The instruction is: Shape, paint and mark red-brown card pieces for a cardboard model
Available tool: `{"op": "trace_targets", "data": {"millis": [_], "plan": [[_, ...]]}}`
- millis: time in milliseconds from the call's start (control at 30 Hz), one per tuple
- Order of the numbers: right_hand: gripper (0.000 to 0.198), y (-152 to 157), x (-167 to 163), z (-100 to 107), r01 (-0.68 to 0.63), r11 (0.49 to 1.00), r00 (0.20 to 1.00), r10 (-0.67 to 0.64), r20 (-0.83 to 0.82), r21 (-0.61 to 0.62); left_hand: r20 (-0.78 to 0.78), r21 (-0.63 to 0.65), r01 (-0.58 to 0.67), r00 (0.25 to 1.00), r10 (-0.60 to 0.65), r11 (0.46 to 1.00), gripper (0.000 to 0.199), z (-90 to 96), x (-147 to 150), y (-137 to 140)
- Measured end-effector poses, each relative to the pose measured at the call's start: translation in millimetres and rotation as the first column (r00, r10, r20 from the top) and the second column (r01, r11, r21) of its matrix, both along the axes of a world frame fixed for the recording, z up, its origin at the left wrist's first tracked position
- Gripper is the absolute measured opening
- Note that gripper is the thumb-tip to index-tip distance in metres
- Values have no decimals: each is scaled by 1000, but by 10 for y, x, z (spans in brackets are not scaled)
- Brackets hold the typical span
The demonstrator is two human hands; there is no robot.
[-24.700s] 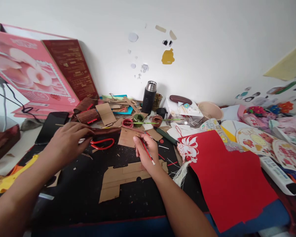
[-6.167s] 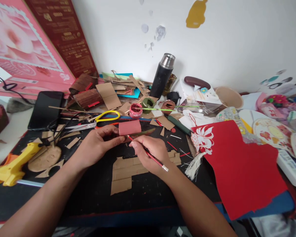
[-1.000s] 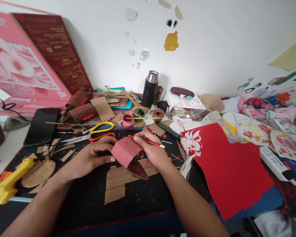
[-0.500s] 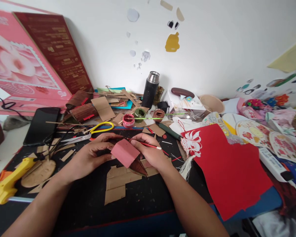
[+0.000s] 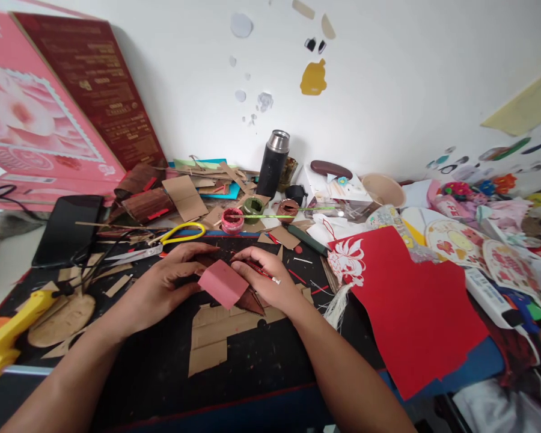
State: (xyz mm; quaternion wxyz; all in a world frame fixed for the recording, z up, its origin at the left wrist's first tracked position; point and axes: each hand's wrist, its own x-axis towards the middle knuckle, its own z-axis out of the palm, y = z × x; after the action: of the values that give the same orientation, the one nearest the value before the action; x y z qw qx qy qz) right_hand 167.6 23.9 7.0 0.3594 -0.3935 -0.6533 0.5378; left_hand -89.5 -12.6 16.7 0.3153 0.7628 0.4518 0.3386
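Observation:
A small brown cardboard model (image 5: 253,302) with a folded pink paper piece (image 5: 224,283) on top is held above the black table mat. My left hand (image 5: 171,282) grips its left side, fingers curled behind and thumb in front. My right hand (image 5: 265,278) closes on the model's right side, the thumb at the edge of the pink piece. A thin red pencil (image 5: 262,272) with a pale end is tucked in that same hand. Much of the model is hidden by the pink piece and the fingers. Beneath lies a flat cardboard offcut (image 5: 210,346).
Yellow-handled scissors (image 5: 183,233) and a yellow glue gun (image 5: 20,328) lie left. Behind stand open paint jars (image 5: 232,221), a black flask (image 5: 274,162) and cardboard scraps (image 5: 186,198). Red paper (image 5: 415,313) covers the right side, beside a white power strip (image 5: 487,299).
The pencil in my right hand has turned, its pale end now lower and nearer the hand. The view has shifted slightly; both hands keep hold of the model.

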Motion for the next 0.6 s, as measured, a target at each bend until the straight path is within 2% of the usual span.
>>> {"op": "trace_targets", "data": {"millis": [133, 300, 433, 600], "plan": [[18, 4, -14, -11, -39, 999, 999, 39, -2, -36, 15, 26, 0, 1000, 0, 1000, 26, 16, -7, -11], [27, -3, -30, -8, -71, 988, 997, 67, -27, -139, 11, 46, -5, 1000, 5, 999, 21, 22, -6, -21], [29, -11, -49, -17, -53, 972, 997, 37, -74, -229, -15, 123, -31, 999, 33, 992, 19, 1, -6, -19], [28, -2, -79, -57, -8, 943, 990, -38, -132, -334, -76, 201, -88, 991, 106, 976, 26, -7, 10, -43]]}}
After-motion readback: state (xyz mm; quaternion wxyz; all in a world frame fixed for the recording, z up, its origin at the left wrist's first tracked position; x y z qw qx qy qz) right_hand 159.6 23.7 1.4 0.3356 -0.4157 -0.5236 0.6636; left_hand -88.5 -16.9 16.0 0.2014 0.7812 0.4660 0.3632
